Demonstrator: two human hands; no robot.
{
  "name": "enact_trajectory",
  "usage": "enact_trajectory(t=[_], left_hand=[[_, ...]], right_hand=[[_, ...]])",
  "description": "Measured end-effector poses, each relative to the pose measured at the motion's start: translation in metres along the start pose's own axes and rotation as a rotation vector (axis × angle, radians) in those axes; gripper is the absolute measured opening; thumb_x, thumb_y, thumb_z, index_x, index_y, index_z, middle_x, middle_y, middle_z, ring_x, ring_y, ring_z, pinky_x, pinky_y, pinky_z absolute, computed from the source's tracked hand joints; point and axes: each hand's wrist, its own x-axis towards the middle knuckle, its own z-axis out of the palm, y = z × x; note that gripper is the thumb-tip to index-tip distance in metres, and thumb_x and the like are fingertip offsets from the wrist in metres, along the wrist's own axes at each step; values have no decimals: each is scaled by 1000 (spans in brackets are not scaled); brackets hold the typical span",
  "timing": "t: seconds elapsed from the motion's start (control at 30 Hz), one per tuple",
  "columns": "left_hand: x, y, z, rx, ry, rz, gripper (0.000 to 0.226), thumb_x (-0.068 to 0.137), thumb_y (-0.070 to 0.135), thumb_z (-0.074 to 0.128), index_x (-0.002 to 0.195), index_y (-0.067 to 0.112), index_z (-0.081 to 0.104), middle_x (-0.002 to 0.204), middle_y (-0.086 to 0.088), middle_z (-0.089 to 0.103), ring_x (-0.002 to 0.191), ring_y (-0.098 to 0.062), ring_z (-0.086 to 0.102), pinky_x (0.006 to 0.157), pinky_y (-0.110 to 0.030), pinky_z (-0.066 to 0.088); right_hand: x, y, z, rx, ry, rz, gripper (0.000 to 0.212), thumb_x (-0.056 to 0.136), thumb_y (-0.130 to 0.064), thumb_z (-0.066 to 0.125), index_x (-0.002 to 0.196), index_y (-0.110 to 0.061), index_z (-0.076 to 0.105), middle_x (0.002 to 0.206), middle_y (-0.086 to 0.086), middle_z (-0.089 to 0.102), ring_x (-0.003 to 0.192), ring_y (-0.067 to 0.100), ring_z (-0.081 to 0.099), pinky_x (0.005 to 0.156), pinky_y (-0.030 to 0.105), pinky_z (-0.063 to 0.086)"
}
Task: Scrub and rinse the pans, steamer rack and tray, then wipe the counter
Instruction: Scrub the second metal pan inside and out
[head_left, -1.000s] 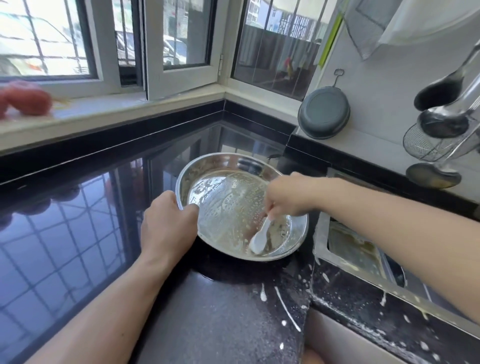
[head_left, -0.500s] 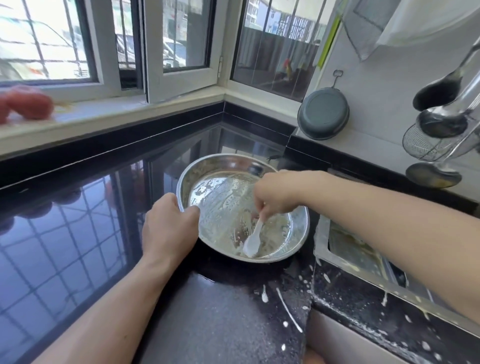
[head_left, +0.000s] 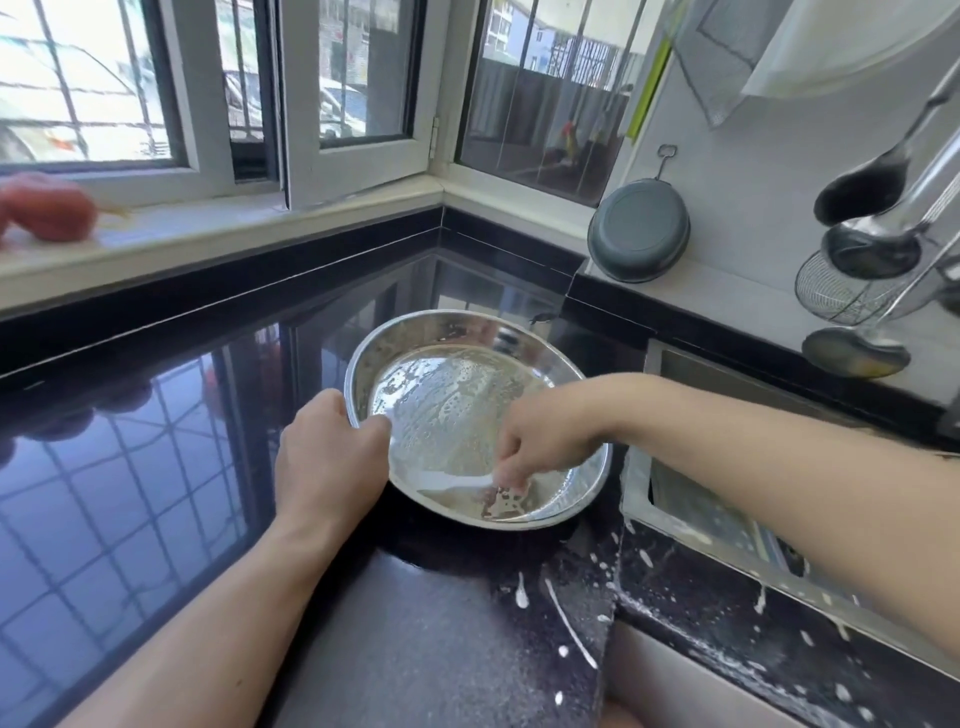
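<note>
your left hand (head_left: 330, 457) grips the pan (head_left: 467, 338) rim, your right hand (head_left: 540, 441) pinches the spatula (head_left: 447, 482). scrape hard and the wet pan may slide, flinging batter onto the counter (head_left: 441, 649).

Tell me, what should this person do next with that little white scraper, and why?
Probably draw the scraper on across the pan floor toward its near edge. The right hand pinches it low against the metal, white residue streaks the bottom, and the left hand grips the rim to steady the pan on the counter.
</note>
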Motion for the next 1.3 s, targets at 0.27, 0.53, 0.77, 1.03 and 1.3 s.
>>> enact_trajectory(t=[0.27,0.53,0.77,1.03,1.3], left_hand=[[-4,2,0,-48,25,40,31,85,12,58,68,13,32,65,-3,38,60,-20,31,55,-37,28],[-14,21,-13,-120,171,125,33,86,7,60,66,13,33,57,2,39,53,-12,38,48,-27,26],[-27,38,-14,-53,216,222,28,86,12,58,70,15,35,60,-2,48,57,-18,44,51,-36,24],[-18,35,-15,-41,185,199,25,86,12,59,71,12,38,60,-4,50,58,-26,47,51,-37,30],[-19,31,-16,-29,177,194,24,86,10,58,71,12,39,58,-4,49,56,-26,47,52,-38,30]], right_hand=[[-54,26,-20,-462,-28,436,21,96,-31,65,107,-14,71,85,-1,59,60,10,46,41,7,35],[-75,25,-5,-369,243,333,40,99,-19,55,131,-42,62,116,-2,67,96,24,65,80,36,56],[-84,-19,32,-168,123,144,31,102,-17,40,111,-20,70,102,1,68,89,25,59,82,36,55],[-68,15,10,-361,421,493,32,95,-17,48,118,-23,70,106,5,68,86,29,66,71,37,55],[-92,-9,14,27,88,186,36,99,-24,56,133,-33,66,86,-24,71,82,-2,62,76,11,47]])
